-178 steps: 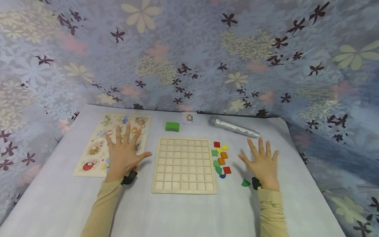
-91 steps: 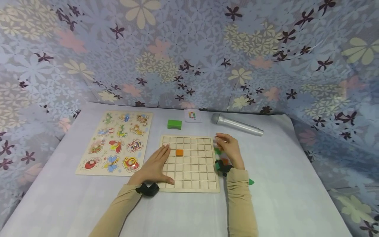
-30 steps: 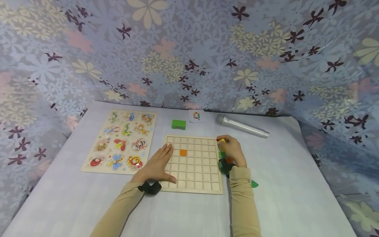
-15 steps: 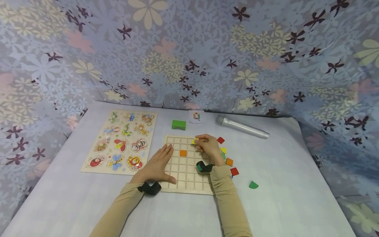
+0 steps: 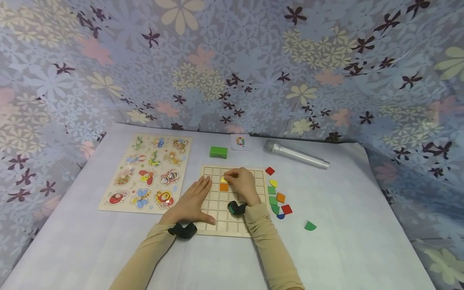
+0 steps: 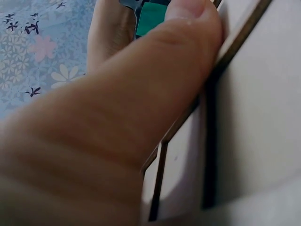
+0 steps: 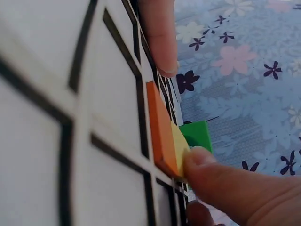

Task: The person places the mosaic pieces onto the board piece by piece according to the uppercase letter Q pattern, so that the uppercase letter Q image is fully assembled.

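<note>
A wooden grid board lies flat, ruled into square cells. My left hand rests on its left side with fingers straight and thumb spread; in the left wrist view the thumb lies along the grid. My right hand is over the upper middle of the board. Its thumb and fingers pinch a yellow quarter-circle piece, right behind an orange square tile in the grid. From the head view only part of the yellow piece shows beside the fingertips.
Right of the board lie loose red, yellow, green, orange and blue pieces, with a green quarter-circle farther out. Behind stand a green block, a pattern card and a silver microphone. A wooden insect puzzle lies left.
From spread hands over the table, the left came onto the board, where an orange tile now sits. The right hand picked up a yellow piece and brought it left, behind the orange tile.
</note>
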Demonstrator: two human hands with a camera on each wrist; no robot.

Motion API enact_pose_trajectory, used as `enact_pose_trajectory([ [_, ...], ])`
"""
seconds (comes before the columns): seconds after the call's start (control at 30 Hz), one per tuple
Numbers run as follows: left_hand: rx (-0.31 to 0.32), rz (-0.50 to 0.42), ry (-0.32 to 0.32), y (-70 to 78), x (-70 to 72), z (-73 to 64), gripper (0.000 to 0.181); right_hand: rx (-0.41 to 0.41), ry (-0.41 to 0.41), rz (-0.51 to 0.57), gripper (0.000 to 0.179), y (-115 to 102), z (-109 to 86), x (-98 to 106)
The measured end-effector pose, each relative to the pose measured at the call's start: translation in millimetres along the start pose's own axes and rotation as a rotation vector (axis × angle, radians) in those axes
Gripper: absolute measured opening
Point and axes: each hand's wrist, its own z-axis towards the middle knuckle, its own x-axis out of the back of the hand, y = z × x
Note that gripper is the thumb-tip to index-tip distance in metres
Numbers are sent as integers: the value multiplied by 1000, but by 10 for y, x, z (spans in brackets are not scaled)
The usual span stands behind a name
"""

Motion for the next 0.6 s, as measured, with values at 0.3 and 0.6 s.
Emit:
enact_pose_trajectory([
  [0.3,4,-20,12,25,-11,-3,126,37,-15,144,23,127,-60,218],
  [0.6,0,-8,10,21,-24,-10,125,-212,75,312,38,734,-306,1093],
])
